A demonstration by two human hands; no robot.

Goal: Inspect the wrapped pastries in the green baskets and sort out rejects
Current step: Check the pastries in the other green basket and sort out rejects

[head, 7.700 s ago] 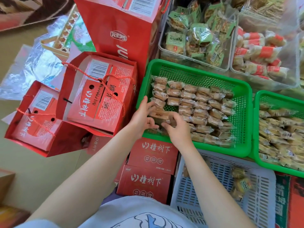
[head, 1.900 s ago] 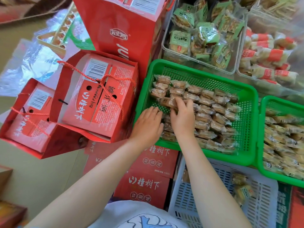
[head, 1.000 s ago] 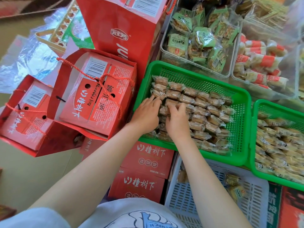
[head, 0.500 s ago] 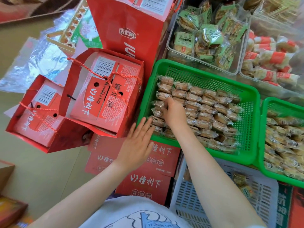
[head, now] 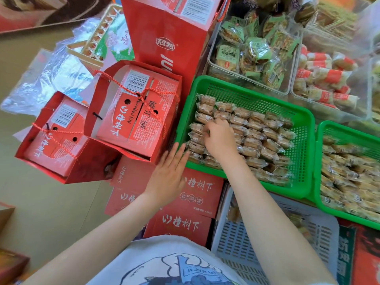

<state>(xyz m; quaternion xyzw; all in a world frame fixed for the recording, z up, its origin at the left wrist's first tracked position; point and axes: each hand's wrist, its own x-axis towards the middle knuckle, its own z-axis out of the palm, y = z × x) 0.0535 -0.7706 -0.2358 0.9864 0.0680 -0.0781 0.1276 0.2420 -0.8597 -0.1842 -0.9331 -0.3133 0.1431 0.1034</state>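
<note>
Bare tan floor (head: 37,202) in soft daylight. Crinkled clear plastic sheet (head: 51,79) lies on it at left, and a patterned rug (head: 41,13) shows in the top-left corner.

Bright, even daylight fills the frame, with soft, faint shadows. Glare washes out the clear plastic sheet (head: 47,79) at upper left and the wrappers at upper right. The edges bow from the wide lens and the corners look soft.
</note>
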